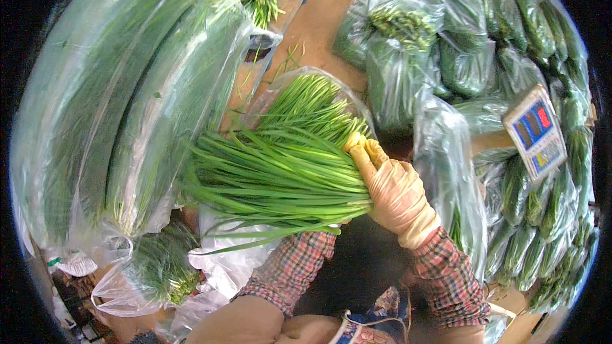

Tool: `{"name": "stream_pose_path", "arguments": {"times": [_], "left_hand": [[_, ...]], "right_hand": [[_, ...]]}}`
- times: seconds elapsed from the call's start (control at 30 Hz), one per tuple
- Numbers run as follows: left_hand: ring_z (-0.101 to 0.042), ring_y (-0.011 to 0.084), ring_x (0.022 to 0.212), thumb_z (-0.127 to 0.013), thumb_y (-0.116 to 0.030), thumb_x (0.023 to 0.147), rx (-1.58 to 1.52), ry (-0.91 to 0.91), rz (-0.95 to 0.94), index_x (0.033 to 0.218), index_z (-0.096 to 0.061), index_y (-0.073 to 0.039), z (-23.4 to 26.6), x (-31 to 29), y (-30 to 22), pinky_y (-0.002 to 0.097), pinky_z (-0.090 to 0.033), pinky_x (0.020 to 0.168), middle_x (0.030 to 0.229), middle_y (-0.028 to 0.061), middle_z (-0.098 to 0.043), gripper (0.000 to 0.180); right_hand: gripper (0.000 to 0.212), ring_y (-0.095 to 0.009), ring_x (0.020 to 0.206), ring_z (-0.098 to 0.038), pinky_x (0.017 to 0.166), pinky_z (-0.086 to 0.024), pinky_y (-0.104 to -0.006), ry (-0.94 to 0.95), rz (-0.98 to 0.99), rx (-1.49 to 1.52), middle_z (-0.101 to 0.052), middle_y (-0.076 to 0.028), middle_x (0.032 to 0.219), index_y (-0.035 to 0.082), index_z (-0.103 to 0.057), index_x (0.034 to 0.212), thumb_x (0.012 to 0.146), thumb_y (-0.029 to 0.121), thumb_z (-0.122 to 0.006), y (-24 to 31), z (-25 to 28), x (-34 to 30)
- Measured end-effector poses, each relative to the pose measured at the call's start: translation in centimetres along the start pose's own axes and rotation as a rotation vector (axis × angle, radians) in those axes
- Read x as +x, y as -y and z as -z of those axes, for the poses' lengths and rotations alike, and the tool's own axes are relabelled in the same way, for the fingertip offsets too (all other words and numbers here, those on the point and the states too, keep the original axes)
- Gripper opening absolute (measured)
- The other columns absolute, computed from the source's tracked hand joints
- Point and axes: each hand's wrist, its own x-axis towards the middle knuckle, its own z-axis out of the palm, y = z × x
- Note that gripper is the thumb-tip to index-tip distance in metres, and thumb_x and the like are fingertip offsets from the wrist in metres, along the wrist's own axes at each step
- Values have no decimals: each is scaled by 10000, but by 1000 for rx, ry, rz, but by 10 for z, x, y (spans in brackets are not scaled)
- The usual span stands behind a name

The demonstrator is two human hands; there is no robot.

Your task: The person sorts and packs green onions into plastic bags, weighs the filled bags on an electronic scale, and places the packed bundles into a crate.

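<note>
A thick bunch of long, flat green chives (287, 181) is held up crosswise in front of me. My right hand (398, 194), in a cream rubber glove, is closed around its stem end, with the leaves pointing left. My left forearm (296, 264), in a plaid sleeve, reaches up under the bunch. The leaves hide that hand, so its fingers cannot be seen. Just beyond the bunch, more cut green chives (309, 102) lie on a clear plastic sheet or bag, their pale ends toward my right hand.
Large clear bags of long greens (172, 114) fill the left side. Many smaller bagged bundles (401, 83) are stacked at the right, around a scale display (535, 130). A tied bag of greens (159, 274) and white plastic (233, 255) lie at lower left. Cardboard (325, 25) shows beyond.
</note>
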Motion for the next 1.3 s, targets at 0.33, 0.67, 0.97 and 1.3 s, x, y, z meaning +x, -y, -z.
{"name": "stream_pose_path", "arguments": {"times": [0.33,0.67,0.97,1.3], "left_hand": [[-350,316,1288,-668,-427,804,235,-29,-959,1418,-238,-31,-67,25,-131,405,-321,1046,1430,178,-313,848],[-108,336,1408,-833,-334,670,144,564,-407,1471,-4,-29,-141,54,-86,451,-112,1133,1527,224,-47,1192],[-642,141,742,-655,-108,861,-697,891,419,1015,-627,-39,-134,77,-107,249,-534,651,858,46,-663,171],[-563,71,659,-646,-164,885,-256,701,-83,939,-672,-67,-127,76,-144,222,-463,556,794,-16,-634,114]], "right_hand": [[551,-247,600,-543,564,-420,-384,-361,-157,32,-528,-51,671,66,-522,1239,715,184,-647,7,75,-104],[694,-277,652,-565,608,-438,-383,-503,-346,331,-560,-85,721,75,-487,1300,664,230,-718,13,49,-191],[696,-327,778,-588,703,-469,-415,-335,-573,221,-590,-118,836,139,-440,1320,689,203,-725,-87,7,-225],[719,-311,1016,-588,900,-465,-361,241,-1323,223,-611,-177,1104,89,-479,1281,641,190,-792,-124,-22,-347]]}}
